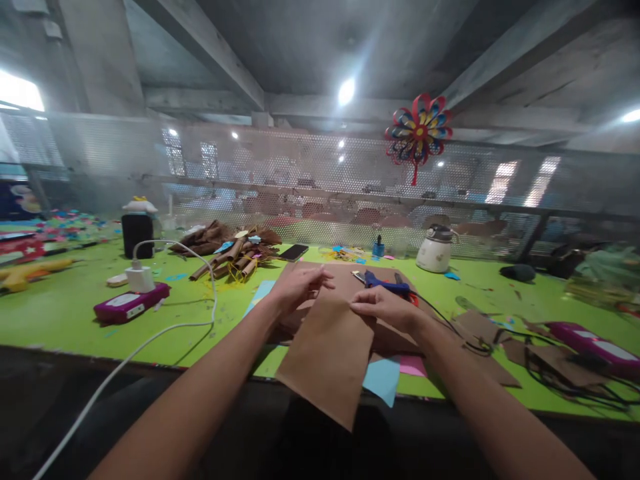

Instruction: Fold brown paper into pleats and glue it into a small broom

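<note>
Two purple power strips lie on the green desk, one at the left and one at the right. On the left one sits a white plug, and its white cable curves across the desk and hangs over the front edge. Behind it are a heap of brown rolls and a dark phone. At the far right side stands a white jug. A blue glue gun rests on brown boards, just behind the right grip, and a black cord runs from it beside the right forearm. Blue paper and pink paper lie near the front edge, the blue one partly covered.

The brown paper sheet is before the person, between the two forearms, over the front edge of the desk. It is plain, four-sided and tilted, with one corner pointing down. The right grip is narrow, with thumb and finger pinching its upper right edge. The left grip has bent fingers at its top; whether they touch it, I cannot tell.
</note>
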Available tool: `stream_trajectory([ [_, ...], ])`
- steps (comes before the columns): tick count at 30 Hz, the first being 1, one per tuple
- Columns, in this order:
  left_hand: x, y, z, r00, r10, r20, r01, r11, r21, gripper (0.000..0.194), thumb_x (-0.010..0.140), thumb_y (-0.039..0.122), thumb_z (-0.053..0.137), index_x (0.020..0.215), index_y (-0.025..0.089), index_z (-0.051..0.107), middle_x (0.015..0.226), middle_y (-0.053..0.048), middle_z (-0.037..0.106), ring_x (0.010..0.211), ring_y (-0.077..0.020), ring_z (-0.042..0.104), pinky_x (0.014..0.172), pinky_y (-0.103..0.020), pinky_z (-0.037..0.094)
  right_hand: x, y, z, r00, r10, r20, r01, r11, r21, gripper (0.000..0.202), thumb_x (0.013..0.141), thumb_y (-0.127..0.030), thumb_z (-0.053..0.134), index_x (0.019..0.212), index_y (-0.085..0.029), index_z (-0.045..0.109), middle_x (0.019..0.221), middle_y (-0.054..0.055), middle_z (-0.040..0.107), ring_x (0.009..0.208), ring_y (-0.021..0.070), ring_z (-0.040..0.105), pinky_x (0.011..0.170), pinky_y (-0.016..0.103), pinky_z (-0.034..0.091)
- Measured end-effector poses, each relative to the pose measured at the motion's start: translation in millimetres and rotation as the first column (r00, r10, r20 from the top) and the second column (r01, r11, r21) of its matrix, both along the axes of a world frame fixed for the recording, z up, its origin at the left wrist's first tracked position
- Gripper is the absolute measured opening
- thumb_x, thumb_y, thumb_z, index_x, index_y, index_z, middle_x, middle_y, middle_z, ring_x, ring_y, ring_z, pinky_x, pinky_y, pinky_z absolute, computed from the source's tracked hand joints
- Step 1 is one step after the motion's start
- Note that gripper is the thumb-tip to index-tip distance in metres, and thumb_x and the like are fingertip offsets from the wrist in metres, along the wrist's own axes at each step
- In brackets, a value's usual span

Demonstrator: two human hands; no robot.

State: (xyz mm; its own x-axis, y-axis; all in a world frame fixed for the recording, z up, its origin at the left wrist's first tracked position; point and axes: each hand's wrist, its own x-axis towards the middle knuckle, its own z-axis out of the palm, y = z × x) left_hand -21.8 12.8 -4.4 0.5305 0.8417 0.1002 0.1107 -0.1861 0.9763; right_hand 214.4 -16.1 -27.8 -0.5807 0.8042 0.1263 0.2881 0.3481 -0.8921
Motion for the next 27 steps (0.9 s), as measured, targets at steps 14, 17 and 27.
stream_trajectory([
  [14,10,16,-36.0,0.812,0.091,-0.576,0.248,0.839,0.483,0.031,0.08,0.039,0.057,0.087,0.014,0.073,0.074,-0.005,0.068,0.063,-0.0131,0.049,0.059,-0.024,0.034,-18,15,-25.5,0.879,-0.282,0.385,0.007,0.814,0.58,0.023,0.088,-0.03,0.054,0.088,-0.015,0.072,0.08,0.006,0.064,0.075,0.0167,0.054,0.068,0.025,0.038],
  [17,10,19,-37.7,0.801,0.095,-0.591,0.238,0.856,0.46,0.033,0.079,0.042,0.057,0.086,0.013,0.072,0.072,-0.005,0.067,0.06,-0.0127,0.048,0.057,-0.023,0.033,-18,17,-28.7,0.877,-0.301,0.374,0.0,0.779,0.628,0.02,0.086,-0.028,0.058,0.092,-0.015,0.073,0.081,0.007,0.062,0.076,0.0164,0.054,0.069,0.025,0.039],
  [27,10,15,-33.1,0.823,0.053,-0.565,0.3,0.804,0.513,0.025,0.08,0.035,0.056,0.08,0.014,0.071,0.071,-0.003,0.065,0.065,-0.0134,0.049,0.062,-0.024,0.034,-16,9,-27.8,0.811,-0.344,0.474,-0.083,0.734,0.674,0.022,0.091,-0.025,0.052,0.086,-0.016,0.071,0.083,0.007,0.061,0.079,0.0152,0.056,0.07,0.024,0.038],
])
